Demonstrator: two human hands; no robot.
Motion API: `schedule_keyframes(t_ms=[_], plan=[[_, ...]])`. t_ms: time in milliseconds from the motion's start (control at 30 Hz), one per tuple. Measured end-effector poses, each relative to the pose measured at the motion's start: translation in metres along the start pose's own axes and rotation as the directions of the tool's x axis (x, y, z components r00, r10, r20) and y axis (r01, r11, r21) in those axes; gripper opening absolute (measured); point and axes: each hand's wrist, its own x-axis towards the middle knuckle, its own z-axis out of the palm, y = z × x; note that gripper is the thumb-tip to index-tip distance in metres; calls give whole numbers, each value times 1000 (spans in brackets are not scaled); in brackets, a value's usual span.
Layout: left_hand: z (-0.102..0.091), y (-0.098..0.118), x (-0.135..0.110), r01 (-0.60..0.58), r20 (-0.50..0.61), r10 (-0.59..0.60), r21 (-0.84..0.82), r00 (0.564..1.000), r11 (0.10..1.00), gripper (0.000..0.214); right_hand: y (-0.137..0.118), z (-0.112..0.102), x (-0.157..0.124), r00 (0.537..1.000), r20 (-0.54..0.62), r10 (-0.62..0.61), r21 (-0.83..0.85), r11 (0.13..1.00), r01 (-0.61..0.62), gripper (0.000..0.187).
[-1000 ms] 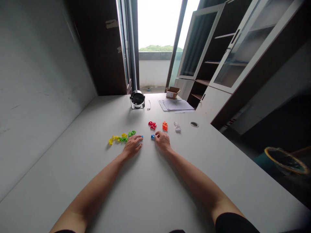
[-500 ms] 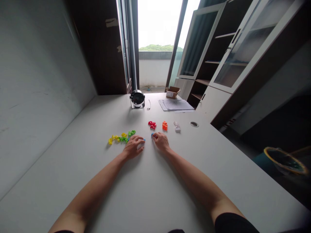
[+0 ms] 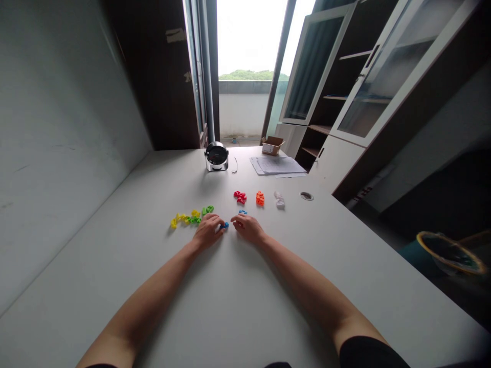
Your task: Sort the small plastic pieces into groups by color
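My left hand (image 3: 208,230) rests low over the white table, its fingers closed around a small blue plastic piece (image 3: 225,225) that shows at the fingertips. Just to the right, my right hand (image 3: 248,228) has bent fingers slightly apart, pointing toward that piece with a small gap between; I see nothing in them. Behind the right knuckles lies another bit of blue plastic (image 3: 243,211), partly covered. Beside the left hand are green pieces (image 3: 207,209) and, farther left, yellow pieces (image 3: 174,223).
Beyond the hands sit small piles of red pieces (image 3: 240,197), orange pieces (image 3: 260,198) and whitish pieces (image 3: 280,200). Farther back stand a round black device on a bracket (image 3: 217,155), papers (image 3: 278,166) and an open cardboard box (image 3: 272,146). A cable hole (image 3: 307,196) lies at right.
My right hand has let go of blue plastic at its far side and shifted slightly left and nearer. My left fingers have closed in, with the blue piece now showing at their tips.
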Motion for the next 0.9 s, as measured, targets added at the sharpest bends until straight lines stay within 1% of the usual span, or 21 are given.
schedule_keyframes(t_ms=[67,167,367,533,600,767,900], plan=[[-1,0,0,13,1,-13,-2,1000,1000,6,-1,0,0,999,36,-18,2,1000,17,22],[0,-1,0,26,-3,-26,13,1000,1000,8,-1,0,1,997,74,-21,-26,999,23,24],[5,-6,-1,86,-53,-83,69,995,994,16,-2,2,0,995,101,-29,-73,997,36,25],[7,-9,-2,109,-62,-104,89,993,990,19,-5,5,-1,993,106,-53,-84,995,62,23],[6,-9,-2,108,-57,-103,92,993,990,20,-6,5,-1,992,111,-55,-82,995,64,22],[4,-9,-2,73,-30,-70,96,997,993,13,-8,4,-1,992,114,-49,-88,994,60,22],[3,-8,-2,58,-32,-56,70,998,996,13,-8,4,-1,993,106,-55,-74,995,63,24]])
